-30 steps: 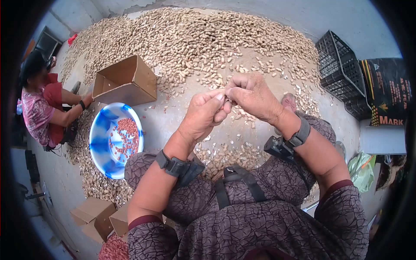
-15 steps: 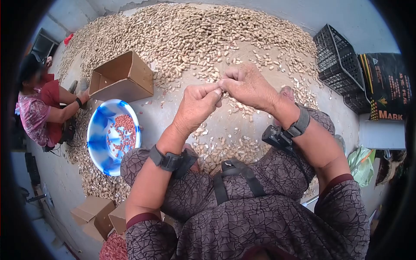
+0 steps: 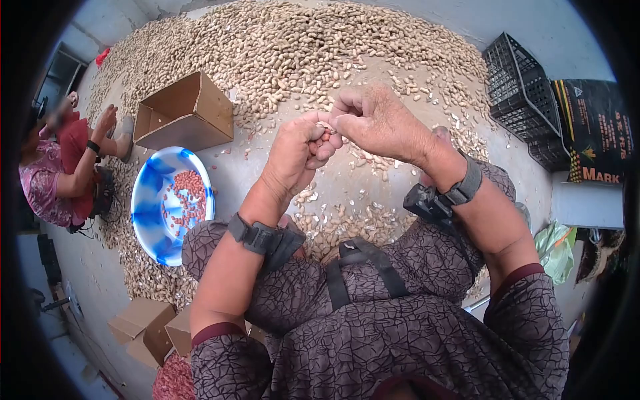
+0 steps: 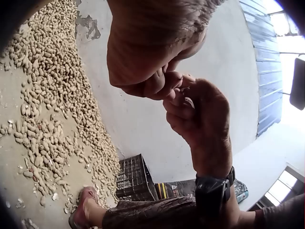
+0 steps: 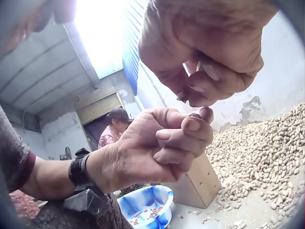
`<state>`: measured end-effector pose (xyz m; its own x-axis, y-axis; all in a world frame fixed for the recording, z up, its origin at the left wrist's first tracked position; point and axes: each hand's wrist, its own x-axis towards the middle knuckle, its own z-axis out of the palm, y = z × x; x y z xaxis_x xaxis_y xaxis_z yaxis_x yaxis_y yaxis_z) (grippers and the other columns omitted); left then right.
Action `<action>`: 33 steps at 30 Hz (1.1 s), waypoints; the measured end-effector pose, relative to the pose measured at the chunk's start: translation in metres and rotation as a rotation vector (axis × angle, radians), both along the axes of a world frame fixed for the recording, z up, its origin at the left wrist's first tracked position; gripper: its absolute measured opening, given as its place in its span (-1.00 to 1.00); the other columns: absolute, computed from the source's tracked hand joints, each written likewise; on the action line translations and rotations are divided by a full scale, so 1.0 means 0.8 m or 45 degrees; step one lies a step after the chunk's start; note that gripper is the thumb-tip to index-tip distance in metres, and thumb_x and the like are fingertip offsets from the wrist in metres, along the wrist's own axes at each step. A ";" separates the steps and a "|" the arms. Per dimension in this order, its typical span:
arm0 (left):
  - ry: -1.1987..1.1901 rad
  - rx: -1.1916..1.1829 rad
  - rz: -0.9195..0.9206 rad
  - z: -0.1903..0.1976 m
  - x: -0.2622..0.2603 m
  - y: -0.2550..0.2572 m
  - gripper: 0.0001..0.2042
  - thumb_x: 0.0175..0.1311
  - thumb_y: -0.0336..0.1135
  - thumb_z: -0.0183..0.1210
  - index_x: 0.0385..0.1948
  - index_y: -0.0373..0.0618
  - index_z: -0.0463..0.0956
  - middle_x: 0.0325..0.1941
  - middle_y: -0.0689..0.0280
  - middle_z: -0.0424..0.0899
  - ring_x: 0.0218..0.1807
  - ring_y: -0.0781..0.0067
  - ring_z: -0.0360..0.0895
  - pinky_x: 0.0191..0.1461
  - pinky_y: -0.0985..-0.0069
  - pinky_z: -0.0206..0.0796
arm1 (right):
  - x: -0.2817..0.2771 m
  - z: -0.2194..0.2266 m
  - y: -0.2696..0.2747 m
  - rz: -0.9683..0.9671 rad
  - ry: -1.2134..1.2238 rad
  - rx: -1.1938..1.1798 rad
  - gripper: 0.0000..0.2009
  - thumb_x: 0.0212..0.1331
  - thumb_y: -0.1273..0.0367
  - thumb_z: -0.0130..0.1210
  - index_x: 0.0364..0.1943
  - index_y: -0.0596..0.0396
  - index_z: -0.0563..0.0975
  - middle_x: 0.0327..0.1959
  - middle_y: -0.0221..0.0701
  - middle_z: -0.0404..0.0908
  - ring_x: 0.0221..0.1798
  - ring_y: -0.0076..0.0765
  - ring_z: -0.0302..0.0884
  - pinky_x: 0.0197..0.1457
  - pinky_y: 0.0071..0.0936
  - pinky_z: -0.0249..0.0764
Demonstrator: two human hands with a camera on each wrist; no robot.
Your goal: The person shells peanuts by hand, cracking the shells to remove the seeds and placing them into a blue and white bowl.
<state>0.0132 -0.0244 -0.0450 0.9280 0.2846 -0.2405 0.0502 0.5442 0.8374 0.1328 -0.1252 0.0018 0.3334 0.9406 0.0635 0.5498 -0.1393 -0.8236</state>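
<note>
Between both hands' fingertips, peanut pinched

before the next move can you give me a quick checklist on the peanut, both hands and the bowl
1. Peanut pinched between both hands: ok, left hand and right hand meet on it.
2. Shell fully off: cannot tell, fingers hide it.
3. Grip steady: ok, fingers of both hands curl round it.
4. Blue bowl on the floor at the person's left: ok, holds red kernels.
5. Unshelled pile ahead: ok, plenty left.
</note>
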 end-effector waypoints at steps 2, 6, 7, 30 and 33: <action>0.005 -0.034 0.045 0.003 0.000 0.000 -0.76 0.07 -0.44 -0.21 -0.29 -0.31 0.38 -0.67 0.42 0.31 -0.73 0.76 0.08 -0.73 0.80 -0.16 | -0.002 0.000 -0.001 -0.011 -0.031 -0.044 -0.90 -0.12 0.45 -0.03 -0.62 0.21 0.42 -0.74 -0.45 0.38 -0.64 -0.66 0.26 -0.60 -0.60 0.22; -0.078 -0.001 0.030 0.005 0.001 -0.004 -0.74 0.06 -0.45 -0.20 -0.23 -0.35 0.35 -0.68 0.43 0.28 -0.73 0.75 0.08 -0.74 0.80 -0.15 | -0.007 0.005 -0.002 -0.035 -0.090 -0.151 -0.88 -0.21 0.41 -0.02 -0.66 0.22 0.42 -0.74 -0.29 0.40 -0.64 -0.44 0.34 -0.56 -0.48 0.28; -0.081 0.015 0.007 0.005 0.001 -0.005 -0.73 0.06 -0.45 -0.19 -0.21 -0.36 0.34 -0.68 0.43 0.28 -0.73 0.75 0.08 -0.74 0.81 -0.14 | -0.008 0.009 -0.001 -0.051 -0.072 -0.143 -0.83 -0.25 0.37 -0.02 -0.67 0.23 0.45 -0.73 -0.14 0.43 -0.64 -0.20 0.43 -0.49 -0.37 0.36; 0.091 -0.427 0.380 -0.015 -0.055 0.034 -0.83 0.17 -0.39 -0.17 -0.36 -0.32 0.33 -0.58 0.32 0.38 -0.67 0.69 0.17 -0.76 0.81 -0.09 | -0.015 -0.018 0.013 0.068 -0.706 0.050 -0.96 -0.27 0.48 -0.06 -0.66 0.15 0.39 -0.72 -0.19 0.39 -0.60 -0.02 0.40 -0.53 -0.23 0.32; 0.156 -0.359 0.681 -0.016 -0.085 0.074 -0.81 0.21 -0.36 -0.20 -0.40 -0.29 0.33 -0.55 0.27 0.42 -0.67 0.66 0.24 -0.76 0.79 -0.09 | -0.021 -0.030 0.008 0.245 -0.688 -0.072 -0.95 -0.27 0.47 -0.08 -0.66 0.15 0.39 -0.71 -0.17 0.39 -0.60 0.02 0.39 -0.52 -0.21 0.31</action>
